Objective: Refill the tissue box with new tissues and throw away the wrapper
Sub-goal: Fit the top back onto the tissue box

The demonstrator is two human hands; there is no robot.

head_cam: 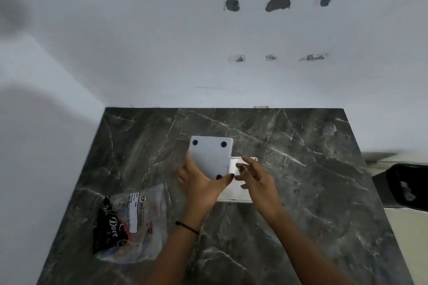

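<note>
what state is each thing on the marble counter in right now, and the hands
base panel: off the box, tilted, held up by left hand
tissue box: open on counter
wrapper: crumpled, lying flat, untouched
left hand: gripping panel
right hand: open, fingers spread over box

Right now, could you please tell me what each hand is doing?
Left hand: closed on the white panel with black pads, tilted up off the table.
Right hand: open, fingers spread over the white box, holding nothing.

White box base panel (210,157) raised, tilted; crumpled wrapper (129,222) lies flat.
</note>
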